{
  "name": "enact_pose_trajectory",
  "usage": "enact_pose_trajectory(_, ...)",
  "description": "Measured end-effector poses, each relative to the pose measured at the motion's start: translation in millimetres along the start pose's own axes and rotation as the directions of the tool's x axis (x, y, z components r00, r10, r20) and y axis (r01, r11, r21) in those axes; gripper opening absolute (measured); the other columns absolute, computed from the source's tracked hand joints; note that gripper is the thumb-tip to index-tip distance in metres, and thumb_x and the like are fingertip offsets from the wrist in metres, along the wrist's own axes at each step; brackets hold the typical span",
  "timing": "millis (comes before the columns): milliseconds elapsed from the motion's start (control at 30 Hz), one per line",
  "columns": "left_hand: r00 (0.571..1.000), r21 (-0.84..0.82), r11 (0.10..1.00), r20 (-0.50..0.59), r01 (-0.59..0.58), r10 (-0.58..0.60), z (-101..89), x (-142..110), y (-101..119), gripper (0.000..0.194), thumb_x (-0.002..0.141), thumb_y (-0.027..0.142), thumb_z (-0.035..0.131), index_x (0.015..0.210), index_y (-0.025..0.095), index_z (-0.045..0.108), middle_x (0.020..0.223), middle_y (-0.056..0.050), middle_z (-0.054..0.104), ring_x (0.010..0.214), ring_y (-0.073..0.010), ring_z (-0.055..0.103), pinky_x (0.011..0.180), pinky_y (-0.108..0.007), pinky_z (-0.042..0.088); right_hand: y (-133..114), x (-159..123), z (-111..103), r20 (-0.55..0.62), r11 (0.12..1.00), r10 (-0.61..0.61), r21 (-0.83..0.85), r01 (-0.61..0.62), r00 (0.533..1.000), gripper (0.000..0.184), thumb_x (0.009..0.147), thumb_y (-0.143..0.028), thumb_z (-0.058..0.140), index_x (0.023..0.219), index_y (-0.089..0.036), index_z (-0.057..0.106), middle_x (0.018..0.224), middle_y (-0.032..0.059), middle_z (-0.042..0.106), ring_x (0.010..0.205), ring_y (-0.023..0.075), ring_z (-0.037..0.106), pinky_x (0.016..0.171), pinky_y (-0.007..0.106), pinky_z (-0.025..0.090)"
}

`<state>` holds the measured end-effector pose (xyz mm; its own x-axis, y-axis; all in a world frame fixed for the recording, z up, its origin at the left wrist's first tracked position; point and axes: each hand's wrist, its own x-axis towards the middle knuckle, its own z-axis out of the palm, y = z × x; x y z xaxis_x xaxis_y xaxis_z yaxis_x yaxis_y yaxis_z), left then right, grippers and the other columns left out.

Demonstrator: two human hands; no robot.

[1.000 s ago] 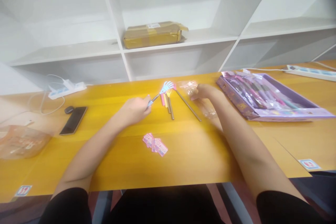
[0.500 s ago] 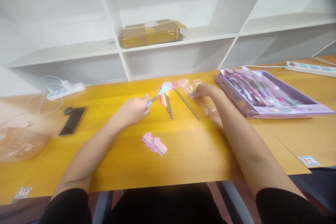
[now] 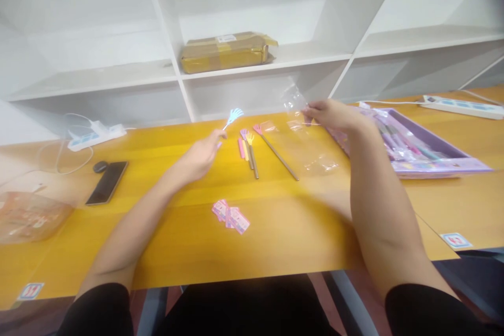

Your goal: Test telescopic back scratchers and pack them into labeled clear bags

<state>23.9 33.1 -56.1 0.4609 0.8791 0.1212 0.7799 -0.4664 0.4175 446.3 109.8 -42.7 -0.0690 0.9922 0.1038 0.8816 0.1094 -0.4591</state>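
A: Nearest?
B: Pink cards (image 3: 231, 217) are lying overlapped on the table (image 3: 283, 249). Beyond, a yellow scratcher (image 3: 253, 157) and pink scratcher (image 3: 280, 157) are lying loose.
A: Grips?
B: Left hand (image 3: 201, 157) is pinching the blue scratcher (image 3: 235, 115) — left of the loose ones. Right hand (image 3: 335, 114) is holding up a clear wrapper (image 3: 293, 100) (thin, glary) beside the purple box (image 3: 452, 167).
A: Far side?
B: Taped parcel (image 3: 226, 53) is sitting on the shelf (image 3: 311, 54).

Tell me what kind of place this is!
Probably a shared workroom or office: there's a long wooden table with stickers, white shelves behind it, and power strips.
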Motion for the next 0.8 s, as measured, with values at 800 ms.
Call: enact_pose_trajectory(800, 0.993, -0.876, 0.470, 0.084, 0.111, -0.079, 32.4, -9.3, 42.0, 0.052, 0.089, 0.071, 0.081, 0.097, 0.021, 0.074, 0.068, 0.008, 0.029, 0.057, -0.0085, 0.024, 0.054, -0.025, 0.024, -148.8, -71.4, 46.6, -0.275, 0.570, -0.259, 0.731, 0.376, 0.926, 0.061, 0.100, -0.081, 0.069, 0.080, -0.024, 0.063, 0.066, -0.0002, 0.062, 0.051, 0.0123, 0.054, 0.048, 0.031, 0.041)
